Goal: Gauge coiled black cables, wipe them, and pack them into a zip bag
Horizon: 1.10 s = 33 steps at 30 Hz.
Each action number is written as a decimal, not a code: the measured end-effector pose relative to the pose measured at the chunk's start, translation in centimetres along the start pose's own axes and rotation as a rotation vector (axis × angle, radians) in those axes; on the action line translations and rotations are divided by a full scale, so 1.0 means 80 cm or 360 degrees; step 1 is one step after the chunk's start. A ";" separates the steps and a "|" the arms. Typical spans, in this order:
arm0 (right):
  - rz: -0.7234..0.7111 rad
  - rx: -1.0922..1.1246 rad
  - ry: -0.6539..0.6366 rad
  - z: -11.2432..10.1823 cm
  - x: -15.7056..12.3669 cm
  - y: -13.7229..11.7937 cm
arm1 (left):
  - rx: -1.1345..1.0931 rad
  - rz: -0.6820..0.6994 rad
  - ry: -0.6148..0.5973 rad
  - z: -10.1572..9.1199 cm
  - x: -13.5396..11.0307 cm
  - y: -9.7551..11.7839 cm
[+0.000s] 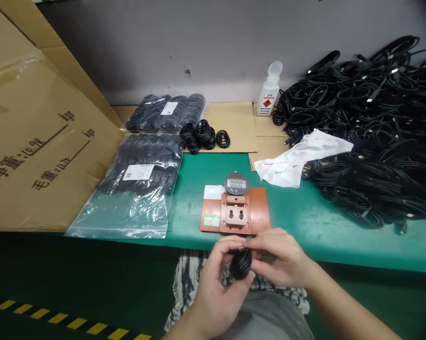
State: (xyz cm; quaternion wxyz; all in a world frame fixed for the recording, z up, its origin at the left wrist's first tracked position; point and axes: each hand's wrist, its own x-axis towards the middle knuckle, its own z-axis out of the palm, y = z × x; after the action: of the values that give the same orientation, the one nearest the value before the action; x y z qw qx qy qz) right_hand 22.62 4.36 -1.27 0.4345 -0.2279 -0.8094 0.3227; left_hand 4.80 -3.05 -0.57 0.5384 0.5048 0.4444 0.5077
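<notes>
A coiled black cable is held up between my two hands, just in front of the table's near edge. My left hand wraps around its left side, with the thumb beneath it. My right hand pinches at the top of the coil, where a small connector end shows. Just beyond them sits a digital gauge reading 0.000, mounted on a reddish-brown base plate with a metal fixture block.
A large pile of black cables covers the right side. A white cloth and a white bottle are beside it. Bagged coils, several loose coils and a cardboard box occupy the left and back of the green table.
</notes>
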 end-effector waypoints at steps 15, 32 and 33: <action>0.0021 0.0059 -0.0046 -0.006 0.008 -0.004 | -0.0144 -0.0104 -0.0008 -0.002 0.005 -0.001; 0.0394 0.0111 0.0213 -0.012 0.005 -0.007 | -0.0106 -0.0043 0.0039 0.001 0.010 -0.002; 0.0340 0.0025 0.0235 -0.013 0.006 -0.009 | 0.0064 0.0071 0.0053 0.000 0.012 0.002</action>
State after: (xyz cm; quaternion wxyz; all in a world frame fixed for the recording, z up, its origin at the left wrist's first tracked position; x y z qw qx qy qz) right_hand 23.19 4.49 -0.06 0.4578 -0.3327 -0.7438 0.3558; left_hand 4.87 -2.06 -0.39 0.5092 0.5167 0.4522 0.5189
